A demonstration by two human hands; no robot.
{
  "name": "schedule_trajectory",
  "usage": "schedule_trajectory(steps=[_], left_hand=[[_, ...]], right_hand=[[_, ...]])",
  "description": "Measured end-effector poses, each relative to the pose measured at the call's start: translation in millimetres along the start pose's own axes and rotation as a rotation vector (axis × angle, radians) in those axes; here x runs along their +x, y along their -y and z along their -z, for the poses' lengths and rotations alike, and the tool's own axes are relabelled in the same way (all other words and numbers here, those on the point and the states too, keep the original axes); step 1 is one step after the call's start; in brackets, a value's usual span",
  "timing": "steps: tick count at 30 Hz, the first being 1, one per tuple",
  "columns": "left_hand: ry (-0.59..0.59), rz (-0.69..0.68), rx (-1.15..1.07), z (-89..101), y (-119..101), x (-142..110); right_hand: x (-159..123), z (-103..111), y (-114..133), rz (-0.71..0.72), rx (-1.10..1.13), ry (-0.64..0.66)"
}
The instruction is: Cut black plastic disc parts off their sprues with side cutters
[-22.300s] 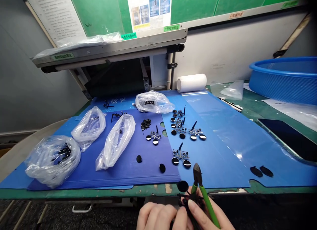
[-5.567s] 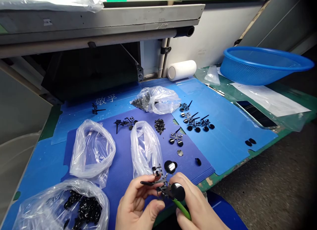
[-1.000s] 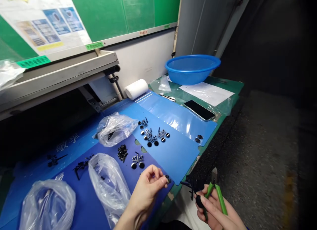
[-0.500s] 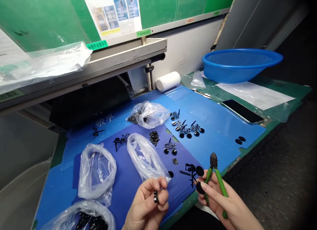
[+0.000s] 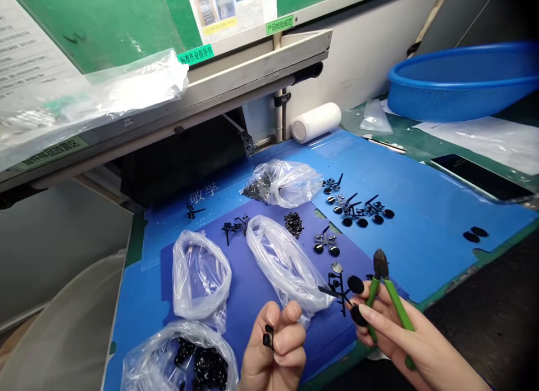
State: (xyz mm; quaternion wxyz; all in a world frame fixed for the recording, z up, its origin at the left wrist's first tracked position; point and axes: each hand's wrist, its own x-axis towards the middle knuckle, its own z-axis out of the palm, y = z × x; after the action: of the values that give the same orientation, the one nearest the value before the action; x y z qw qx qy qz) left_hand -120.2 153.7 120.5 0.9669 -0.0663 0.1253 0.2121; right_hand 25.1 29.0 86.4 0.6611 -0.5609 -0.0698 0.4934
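Note:
My left hand (image 5: 275, 346) is closed, pinching a small black plastic part (image 5: 268, 336) between thumb and fingers. To its right, my right hand (image 5: 391, 323) holds green-handled cutting pliers (image 5: 380, 267), jaws pointing up. The same hand also pinches a black plastic sprue (image 5: 342, 292) by one of its round discs, with its thin branches reaching left. Beyond my hands lies an open clear plastic bag (image 5: 286, 262) on the purple sheet. A small heap of tiny black parts (image 5: 293, 225) sits behind that bag.
Several black sprues (image 5: 362, 211) lie on the blue mat. A bag of black parts (image 5: 202, 363) stands at the front left, another clear bag (image 5: 202, 278) behind it. At the back are a tied bag (image 5: 290, 183), a white roll (image 5: 316, 122), a phone (image 5: 480, 177) and a blue basket (image 5: 458, 85).
The camera view has swung, so the table and things on it sit further right or lower left. Both hands keep their holds; the left fingers have shifted slightly around the small part.

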Motion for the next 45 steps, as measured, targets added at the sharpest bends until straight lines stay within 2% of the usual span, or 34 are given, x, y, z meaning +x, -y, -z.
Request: schedule_trajectory(steps=[7, 17, 23, 27, 30, 34, 37, 40, 42, 45], left_hand=[[-0.043, 0.082, -0.102, 1.8, -9, 3], [-0.06, 0.174, -0.152, -1.0, -20, 1], [-0.077, 0.179, -0.073, -2.8, -25, -1], [-0.084, 0.121, 0.079, -1.5, -23, 0], [-0.074, -0.017, 0.299, 4.5, -17, 3], [-0.069, -0.298, 0.701, 14.1, -5, 3], [-0.062, -0.675, 1.251, 19.2, -2, -1], [0.052, -1.071, 1.785, 23.3, -4, -6], [0.148, -1.188, 1.907, 25.8, -6, -8], [0.256, -1.257, 1.972, 29.2, -8, -9]], right_hand=[[-1, 2, -13, 0.004, 0.0, -0.092], [0, -8, -15, 0.01, -0.041, -0.115], [1, -9, -19, 0.009, -0.05, -0.114], [0, -10, -15, -0.019, 0.015, -0.131], [-3, -19, -4, -0.046, 0.222, -0.043], [-7, -38, 9, -0.101, 0.492, 0.164], [-9, -50, 13, -0.133, 0.561, 0.324], [-11, -57, 13, -0.124, 0.6, 0.387], [-11, -59, 12, -0.121, 0.626, 0.381], [-11, -61, 12, -0.122, 0.647, 0.378]])
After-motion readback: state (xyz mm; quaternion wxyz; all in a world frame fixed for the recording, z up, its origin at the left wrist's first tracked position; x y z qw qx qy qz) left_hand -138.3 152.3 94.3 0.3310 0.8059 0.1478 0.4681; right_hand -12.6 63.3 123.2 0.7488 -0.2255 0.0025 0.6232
